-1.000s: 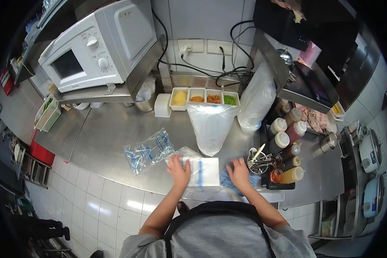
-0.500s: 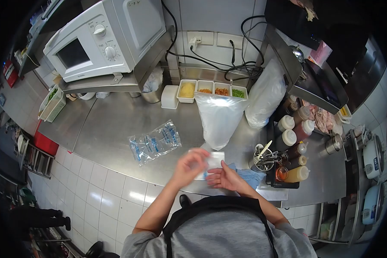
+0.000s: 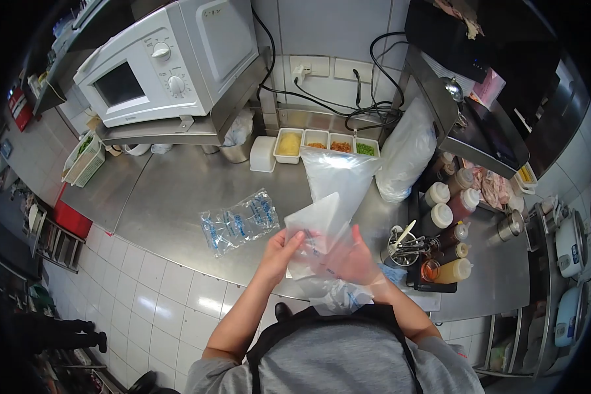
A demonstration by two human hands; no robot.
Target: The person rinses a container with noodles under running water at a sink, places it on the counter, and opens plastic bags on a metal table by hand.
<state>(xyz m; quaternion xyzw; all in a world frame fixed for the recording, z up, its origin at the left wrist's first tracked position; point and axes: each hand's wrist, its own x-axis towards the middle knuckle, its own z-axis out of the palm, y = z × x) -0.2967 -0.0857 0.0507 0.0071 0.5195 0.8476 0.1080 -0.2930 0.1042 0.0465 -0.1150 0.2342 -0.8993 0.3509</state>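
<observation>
A thin translucent plastic sheet or bag point(image 3: 316, 220) hangs between my hands near the counter's front edge. My left hand point(image 3: 281, 255) pinches its left side between thumb and fingers. Behind or inside the film, at its right, my right hand point(image 3: 358, 259) has its thumb raised and its fingers spread, partly veiled by the plastic. Crumpled clear plastic point(image 3: 338, 295) lies below the hands, against the apron. Beyond them stands a large white plastic bag point(image 3: 340, 174). A clear wrapper with blue print point(image 3: 241, 222) lies on the counter to the left.
At the back are small tubs of food point(image 3: 341, 144) and another filled plastic bag point(image 3: 407, 154). A utensil canister point(image 3: 400, 249) and sauce bottles point(image 3: 442, 215) stand at the right. A microwave point(image 3: 144, 72) sits on a raised shelf point(image 3: 177, 129) at the left.
The translucent film is now raised and spread between my hands, where a small white piece showed before. My left hand has closed on it, and my right hand has moved slightly right.
</observation>
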